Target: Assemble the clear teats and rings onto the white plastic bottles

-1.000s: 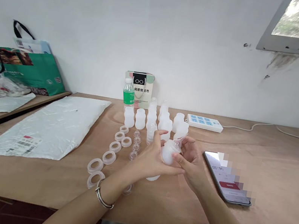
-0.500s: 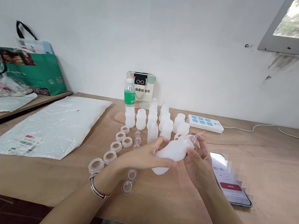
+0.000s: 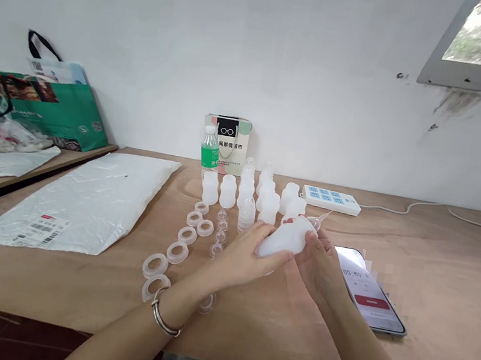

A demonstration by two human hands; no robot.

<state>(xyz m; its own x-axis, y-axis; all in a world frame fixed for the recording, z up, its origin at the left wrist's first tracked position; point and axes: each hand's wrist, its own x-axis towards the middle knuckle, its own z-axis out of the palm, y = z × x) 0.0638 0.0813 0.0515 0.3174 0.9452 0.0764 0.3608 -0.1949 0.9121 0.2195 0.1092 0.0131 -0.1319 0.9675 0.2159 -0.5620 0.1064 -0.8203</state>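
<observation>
My left hand [image 3: 246, 253] is wrapped around the body of a frosted white baby bottle [image 3: 281, 242]. The bottle lies tilted, its top pointing up and to the right. At that top end, my right hand [image 3: 323, 260] closes its fingers around the neck and collar. A clear teat [image 3: 317, 220] with a thin pale tip pokes out past the right fingers. Left of my hands, several translucent rings [image 3: 177, 252] form a slanting line on the table. Beside them runs a column of small clear teats [image 3: 220, 237], partly covered by my left forearm.
Several white bottles [image 3: 228, 191] stand behind my hands, near a water bottle [image 3: 210, 153] and a paper bag [image 3: 240, 143]. A power strip [image 3: 332, 200] lies at the back right, a phone [image 3: 371, 294] beside my right arm. A white mailer [image 3: 80, 202] covers the left side.
My left hand has shifted slightly right along the bottle, which is now turned and more covered by my fingers. The right fingers have closed in around the collar. My left forearm has moved right, uncovering another ring.
</observation>
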